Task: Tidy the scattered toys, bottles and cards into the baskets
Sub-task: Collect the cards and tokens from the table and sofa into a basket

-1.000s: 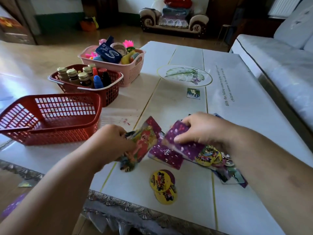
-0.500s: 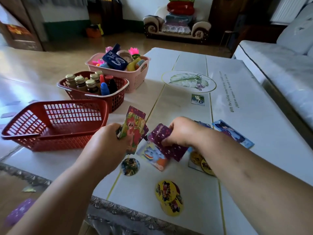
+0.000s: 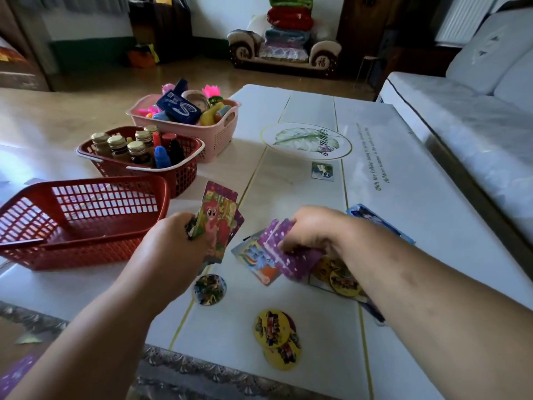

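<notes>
My left hand grips a small stack of cards, upright, with a pink pony card facing me, just right of the red basket, which holds nothing I can see. My right hand pinches purple dotted cards lifted off the table. Under them lies a rainbow pony card and yellow round cards. A dark round card and two yellow round cards lie near the front edge. A blue card shows behind my right wrist.
A dark red basket holds bottles and markers; a pink basket behind it holds toys. One small card lies alone mid-table by a leaf print. A grey sofa runs along the right. Cards lie on the floor at left.
My left hand lifted its cards off the table and turned them upright. My right hand raised the purple cards, uncovering the rainbow pony card and the dark round card.
</notes>
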Tool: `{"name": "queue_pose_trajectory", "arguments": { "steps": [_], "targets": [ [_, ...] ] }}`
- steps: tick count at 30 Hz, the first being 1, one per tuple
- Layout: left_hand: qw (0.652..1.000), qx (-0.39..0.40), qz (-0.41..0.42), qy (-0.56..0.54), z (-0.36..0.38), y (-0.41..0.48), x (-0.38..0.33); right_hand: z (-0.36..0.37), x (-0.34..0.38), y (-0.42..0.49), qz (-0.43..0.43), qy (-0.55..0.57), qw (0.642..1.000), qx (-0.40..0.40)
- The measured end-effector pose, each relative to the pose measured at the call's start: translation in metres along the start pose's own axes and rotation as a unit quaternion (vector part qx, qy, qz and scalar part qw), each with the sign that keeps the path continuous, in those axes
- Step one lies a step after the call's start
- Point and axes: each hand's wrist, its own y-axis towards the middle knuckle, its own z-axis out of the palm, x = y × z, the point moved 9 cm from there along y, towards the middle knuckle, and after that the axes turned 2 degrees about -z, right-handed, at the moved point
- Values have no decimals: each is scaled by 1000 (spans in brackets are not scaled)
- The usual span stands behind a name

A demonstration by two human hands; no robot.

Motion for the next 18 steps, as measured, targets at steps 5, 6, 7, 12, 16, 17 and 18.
{"name": "queue_pose_trajectory", "arguments": {
  "steps": [5,6,7,12,16,17,18],
  "targets": [
    [1000,-20,-1,6,-8,-1,0,-35,-7,11,17,185,978,-98],
    [1000,-19,0,9,-9,-2,0,-39,-8,9,21,181,977,-107],
    [1000,-18,1,12,-10,-3,0,-40,-7,8,20,182,978,-105],
    [1000,-8,1,7,-6,-3,3,14,17,-12,5,34,999,24],
    [999,-8,9,51,1,3,14,36,41,-17,-21,-216,976,27],
    [996,-18,17,84,0,4,15,41,41,-15,-25,-213,976,37],
    [992,-31,24,120,0,5,15,43,38,-15,-22,-187,982,32]
  ]
}}
